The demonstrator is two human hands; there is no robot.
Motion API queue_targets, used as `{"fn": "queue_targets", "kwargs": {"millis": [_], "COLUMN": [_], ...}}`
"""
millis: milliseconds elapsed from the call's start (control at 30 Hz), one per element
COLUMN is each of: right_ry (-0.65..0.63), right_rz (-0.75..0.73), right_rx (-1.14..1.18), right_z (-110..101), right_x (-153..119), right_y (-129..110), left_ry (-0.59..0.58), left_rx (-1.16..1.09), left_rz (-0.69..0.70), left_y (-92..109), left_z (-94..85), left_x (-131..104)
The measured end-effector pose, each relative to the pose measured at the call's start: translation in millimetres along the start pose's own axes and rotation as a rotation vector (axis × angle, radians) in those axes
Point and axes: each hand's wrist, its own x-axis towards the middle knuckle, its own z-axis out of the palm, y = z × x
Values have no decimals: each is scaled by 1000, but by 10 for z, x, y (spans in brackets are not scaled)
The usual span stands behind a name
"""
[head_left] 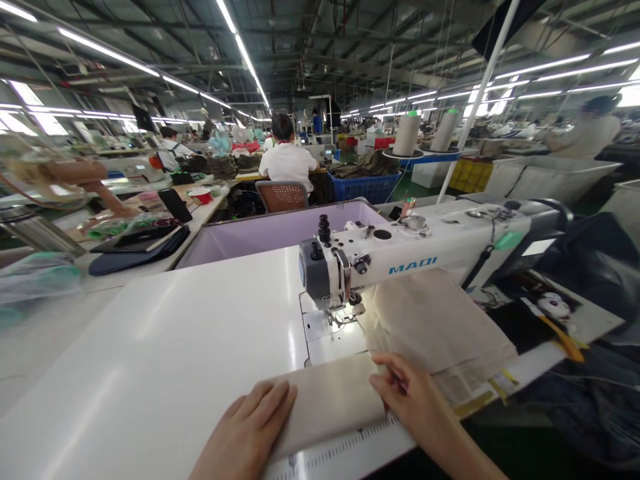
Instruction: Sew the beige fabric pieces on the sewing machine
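Observation:
A folded strip of beige fabric (333, 400) lies at the front edge of the white sewing table (200, 333). My left hand (250, 423) rests flat on its left end, fingers stretched out. At the right end my right hand (405, 390) pinches the fabric's upper corner between thumb and fingers. Just beyond the strip stands the white sewing machine (425, 247), its lit needle area (345, 317) apart from the fabric. A larger stack of beige fabric (435, 327) lies under the machine arm, to the right of the needle.
A ruler scale (345, 443) runs along the table's front edge. Behind the table is a lilac-lined bin (270, 230). On the left side table lie a dark pouch (140, 247) and a phone (175, 205). Thread cones (407, 133) stand behind the machine. A co-worker (287, 157) sits ahead.

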Motion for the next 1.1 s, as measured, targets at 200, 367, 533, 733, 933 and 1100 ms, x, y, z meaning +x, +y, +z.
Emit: {"fn": "queue_targets", "kwargs": {"millis": [200, 367, 533, 733, 933, 1100], "right_ry": [-40, -81, -85, -107, -95, -108], "right_rz": [-5, -53, -62, -46, -54, -43], "right_rx": [-55, -92, -114, -125, -138, -164], "right_z": [110, 143, 124, 113, 119, 122], "right_x": [-5, -61, -46, -37, -46, -26], "right_y": [-11, 14, -27, -76, -62, -73], "left_ry": [-9, 43, 79, 66, 43, 10], "left_rx": [71, 82, 112, 110, 98, 115], "left_rz": [37, 36, 75, 52, 43, 73], "left_y": [15, 13, 9, -1, 0, -4], "left_z": [-7, 39, 0, 78, 107, -27], "left_x": [1, -8, 36, -28, -63, 14]}}
